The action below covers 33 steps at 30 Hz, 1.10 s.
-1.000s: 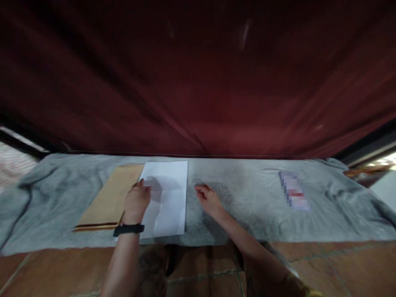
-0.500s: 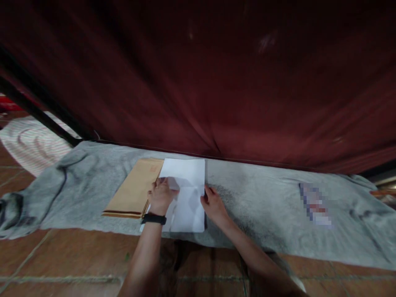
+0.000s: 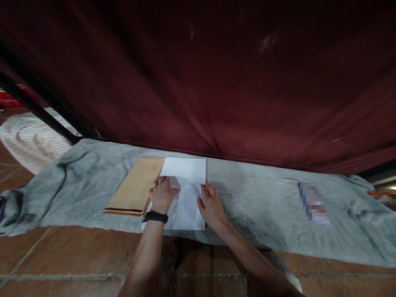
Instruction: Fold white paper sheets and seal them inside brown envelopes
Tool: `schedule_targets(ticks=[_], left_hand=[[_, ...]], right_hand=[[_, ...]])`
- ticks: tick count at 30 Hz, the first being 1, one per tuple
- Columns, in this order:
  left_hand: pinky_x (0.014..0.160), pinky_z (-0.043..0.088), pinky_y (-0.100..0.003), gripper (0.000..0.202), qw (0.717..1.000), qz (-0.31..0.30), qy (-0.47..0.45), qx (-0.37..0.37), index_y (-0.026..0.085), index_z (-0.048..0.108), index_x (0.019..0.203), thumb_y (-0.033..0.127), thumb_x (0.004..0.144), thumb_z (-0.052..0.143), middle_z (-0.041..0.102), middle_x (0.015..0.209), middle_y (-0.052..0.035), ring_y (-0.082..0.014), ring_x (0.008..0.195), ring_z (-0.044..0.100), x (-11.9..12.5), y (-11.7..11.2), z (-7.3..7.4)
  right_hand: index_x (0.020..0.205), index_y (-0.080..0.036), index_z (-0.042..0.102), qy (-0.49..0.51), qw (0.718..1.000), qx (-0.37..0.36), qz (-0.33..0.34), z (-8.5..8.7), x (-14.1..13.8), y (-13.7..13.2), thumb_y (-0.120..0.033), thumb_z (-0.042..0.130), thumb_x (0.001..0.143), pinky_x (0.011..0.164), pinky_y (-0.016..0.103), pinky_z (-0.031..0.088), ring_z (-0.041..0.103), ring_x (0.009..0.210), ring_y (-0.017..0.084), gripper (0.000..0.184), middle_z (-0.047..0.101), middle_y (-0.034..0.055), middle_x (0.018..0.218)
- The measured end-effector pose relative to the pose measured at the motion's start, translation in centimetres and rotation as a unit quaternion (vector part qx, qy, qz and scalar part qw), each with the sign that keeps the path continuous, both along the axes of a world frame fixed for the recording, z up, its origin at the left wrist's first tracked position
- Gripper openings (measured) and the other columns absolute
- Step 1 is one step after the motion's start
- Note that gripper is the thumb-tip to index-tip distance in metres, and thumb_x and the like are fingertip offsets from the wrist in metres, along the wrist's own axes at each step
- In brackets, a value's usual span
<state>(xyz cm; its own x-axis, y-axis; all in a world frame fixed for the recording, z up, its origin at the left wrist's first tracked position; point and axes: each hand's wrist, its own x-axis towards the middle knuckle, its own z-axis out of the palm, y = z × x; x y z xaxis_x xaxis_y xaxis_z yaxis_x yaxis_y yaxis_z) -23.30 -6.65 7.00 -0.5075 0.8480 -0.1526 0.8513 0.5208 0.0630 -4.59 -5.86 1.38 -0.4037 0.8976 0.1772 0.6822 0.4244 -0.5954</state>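
Grey cloth (image 3: 262,198) on the floor carries the white sheet (image 3: 188,194) beside brown envelopes (image 3: 136,189); I judge folding underway, left hand (image 3: 162,194) and right hand (image 3: 212,206) pressing flat, fingers unclenched, next needing aligned edges.

A wide, rumpled grey cloth (image 3: 266,198) spread flat across a floor of reddish-brown tiles (image 3: 62,260). Behind it, a dark red fabric curtain (image 3: 216,82) hanging in folds down to the cloth's far edge. On the cloth, well to the right, a small flat item (image 3: 313,204) blurred beyond recognition. At far left, a pale striped fabric (image 3: 31,140) beside a dark slanting bar (image 3: 43,115).
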Motion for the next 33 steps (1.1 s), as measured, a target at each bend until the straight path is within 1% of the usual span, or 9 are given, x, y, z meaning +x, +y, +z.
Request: schedule_targets(ticks=[3, 5, 7, 11, 17, 20, 26, 30, 33], left_hand=[[0.101, 0.046, -0.046, 0.056, 1.000, 0.001, -0.003, 0.001, 0.017, 0.056, 0.138, 0.041, 0.087, 0.062, 0.051, 0.148, -0.0180, -0.0355, 0.133, 0.048, 0.0, 0.0, 0.1], [0.099, 0.047, -0.046, 0.055, 1.000, -0.003, -0.007, -0.003, 0.019, 0.057, 0.136, 0.041, 0.086, 0.063, 0.052, 0.147, -0.0173, -0.0354, 0.132, 0.049, 0.0, 0.0, 0.1], [0.098, 0.047, -0.046, 0.054, 1.000, -0.009, -0.004, -0.002, 0.019, 0.058, 0.135, 0.041, 0.086, 0.063, 0.053, 0.145, -0.0174, -0.0353, 0.130, 0.050, 0.0, 0.0, 0.2], [0.097, 0.047, -0.045, 0.049, 1.000, -0.006, -0.005, -0.006, 0.019, 0.060, 0.132, 0.039, 0.087, 0.061, 0.056, 0.142, -0.0174, -0.0349, 0.130, 0.051, 0.0, 0.0, 0.4], [0.096, 0.048, -0.045, 0.050, 1.000, -0.006, -0.002, 0.000, 0.017, 0.060, 0.131, 0.039, 0.086, 0.064, 0.057, 0.140, -0.0178, -0.0352, 0.128, 0.052, 0.1, 0.1, 0.4], [0.094, 0.049, -0.044, 0.047, 1.000, -0.013, 0.012, 0.007, 0.019, 0.062, 0.129, 0.039, 0.086, 0.063, 0.057, 0.138, -0.0172, -0.0348, 0.125, 0.053, 0.1, 0.1, 0.1], [0.094, 0.048, -0.044, 0.051, 1.000, -0.014, 0.024, 0.013, 0.017, 0.060, 0.133, 0.039, 0.088, 0.061, 0.057, 0.139, -0.0181, -0.0348, 0.126, 0.052, 0.2, -0.1, -0.4], [0.101, 0.045, -0.045, 0.051, 0.999, -0.024, 0.022, 0.016, 0.014, 0.054, 0.141, 0.033, 0.093, 0.051, 0.049, 0.150, -0.0186, -0.0343, 0.135, 0.046, 0.8, -0.1, -1.0], [0.101, 0.045, -0.049, 0.053, 0.999, -0.030, 0.009, 0.015, 0.015, 0.049, 0.146, 0.024, 0.095, 0.044, 0.042, 0.157, -0.0180, -0.0333, 0.140, 0.041, 1.9, -0.1, -1.2]], right_hand=[[0.140, -0.014, 0.056, 0.037, 0.998, -0.041, -0.035, -0.8, -0.3, 0.4, -0.020, 0.052, 0.090, 0.107, 0.043, 0.049, 0.058, 0.125, 0.027, 0.050, 0.060, 0.0161, 0.135], [0.140, -0.013, 0.055, 0.048, 0.995, -0.047, -0.070, -1.1, -0.1, 0.9, -0.020, 0.052, 0.089, 0.109, 0.043, 0.047, 0.056, 0.127, 0.028, 0.051, 0.059, 0.0170, 0.136], [0.136, -0.011, 0.059, 0.041, 0.995, -0.046, -0.083, -1.2, 0.1, 1.4, -0.019, 0.053, 0.088, 0.111, 0.043, 0.045, 0.054, 0.128, 0.029, 0.049, 0.059, 0.0177, 0.134], [0.124, -0.012, 0.066, 0.019, 0.997, -0.049, -0.059, -0.8, 0.4, 1.7, -0.015, 0.052, 0.088, 0.110, 0.038, 0.045, 0.057, 0.125, 0.026, 0.039, 0.062, 0.0163, 0.128], [0.138, -0.009, 0.056, -0.033, 0.999, -0.023, -0.026, -0.1, 0.2, 0.5, -0.015, 0.049, 0.091, 0.112, 0.038, 0.044, 0.052, 0.134, 0.026, 0.048, 0.055, 0.0188, 0.143], [0.143, -0.007, 0.052, -0.049, 0.998, -0.028, -0.031, 0.0, 0.0, 0.2, -0.016, 0.049, 0.092, 0.113, 0.040, 0.044, 0.050, 0.137, 0.027, 0.051, 0.053, 0.0205, 0.145], [0.137, -0.012, 0.058, -0.028, 0.999, -0.038, -0.027, 0.2, 0.1, 0.4, -0.014, 0.049, 0.094, 0.115, 0.036, 0.042, 0.053, 0.137, 0.023, 0.045, 0.054, 0.0165, 0.148], [0.138, -0.016, 0.059, -0.047, 0.999, -0.024, 0.004, 0.5, 0.2, -0.1, -0.014, 0.048, 0.094, 0.113, 0.039, 0.045, 0.053, 0.137, 0.025, 0.045, 0.050, 0.0151, 0.152], [0.140, -0.018, 0.057, -0.071, 0.997, -0.013, 0.019, 0.7, 0.2, -0.6, -0.013, 0.048, 0.093, 0.111, 0.040, 0.046, 0.054, 0.136, 0.027, 0.048, 0.045, 0.0147, 0.156]])
